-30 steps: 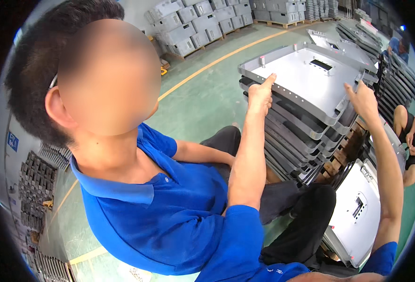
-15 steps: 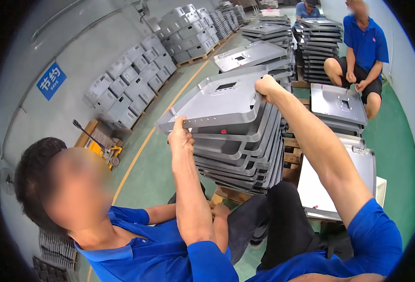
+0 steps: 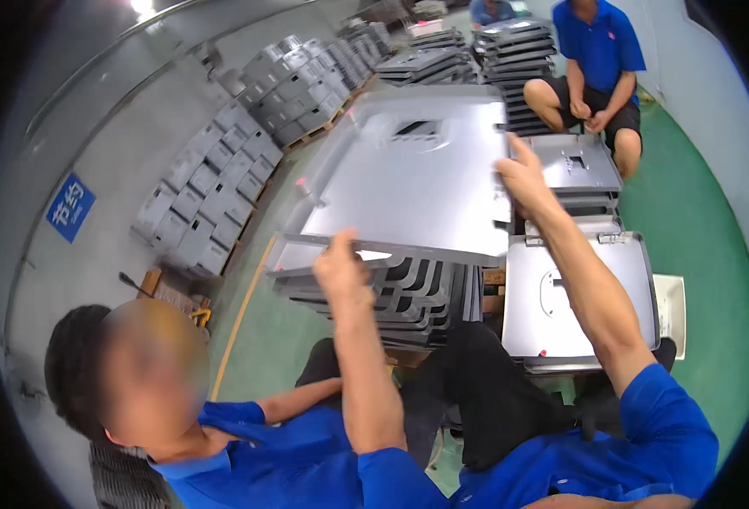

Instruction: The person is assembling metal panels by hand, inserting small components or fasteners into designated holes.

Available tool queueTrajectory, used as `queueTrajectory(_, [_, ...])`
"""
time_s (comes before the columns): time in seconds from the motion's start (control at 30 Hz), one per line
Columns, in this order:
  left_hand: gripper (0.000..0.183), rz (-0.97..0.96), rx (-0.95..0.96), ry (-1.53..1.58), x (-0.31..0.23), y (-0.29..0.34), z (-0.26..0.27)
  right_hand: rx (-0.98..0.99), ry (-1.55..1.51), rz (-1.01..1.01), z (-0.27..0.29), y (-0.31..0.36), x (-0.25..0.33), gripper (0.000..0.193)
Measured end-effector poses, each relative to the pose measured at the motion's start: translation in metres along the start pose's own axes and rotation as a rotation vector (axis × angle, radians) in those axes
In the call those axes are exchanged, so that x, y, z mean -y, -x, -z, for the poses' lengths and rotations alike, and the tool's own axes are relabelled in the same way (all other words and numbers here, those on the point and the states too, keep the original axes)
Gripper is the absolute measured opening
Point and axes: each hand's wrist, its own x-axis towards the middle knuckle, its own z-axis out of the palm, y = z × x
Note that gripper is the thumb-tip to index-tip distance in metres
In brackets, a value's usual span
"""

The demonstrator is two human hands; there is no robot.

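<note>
A grey sheet-metal panel (image 3: 408, 191) with raised edges and a rectangular cutout is raised and tilted above a stack of similar panels (image 3: 425, 310). My left hand (image 3: 345, 270) is closed on its near edge, slightly blurred. My right hand (image 3: 527, 180) grips the notched right edge. Small red pieces show along the panel's left side. To the right of the stack lies another shiny metal panel (image 3: 529, 293), with hinge-like fittings along its far edge and a small red piece near its front.
A person in a blue shirt (image 3: 281, 441) sits close on my left. Another person (image 3: 599, 51) sits beyond a lower panel pile (image 3: 574, 165). More panel stacks (image 3: 518, 59) stand behind. Grey metal boxes (image 3: 209, 191) fill pallets at left. A white bin (image 3: 671, 318) sits at right.
The panel in my hands has come up off the stack and tilted, its upper face now turned more toward me. My right hand moved right and slightly down. The view has shifted too.
</note>
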Motion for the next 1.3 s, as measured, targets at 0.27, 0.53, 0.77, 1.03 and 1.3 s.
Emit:
queueTrajectory(0.27, [0.024,-0.073,0.307,0.09,0.081,0.088,-0.085,-0.285,0.132,0.29,0.176,0.092,0.005,0.059])
queueTrajectory(0.53, [0.02,-0.054,0.488,-0.011,0.128,0.148,-0.134,-0.621,0.044,0.156,0.258,0.209,-0.002,0.06])
queueTrajectory(0.77, [0.026,0.089,0.765,-0.179,0.178,0.19,-0.116,-0.851,0.227,0.064,0.242,0.339,0.029,0.06])
queueTrajectory(1.03, [0.024,0.221,0.968,-0.323,0.215,0.231,-0.077,-0.983,0.566,-0.127,0.252,0.455,-0.002,0.062])
queueTrajectory(1.3, [0.027,0.184,1.028,-0.471,0.214,0.246,-0.051,-1.068,0.389,-0.31,0.235,0.515,-0.023,0.066])
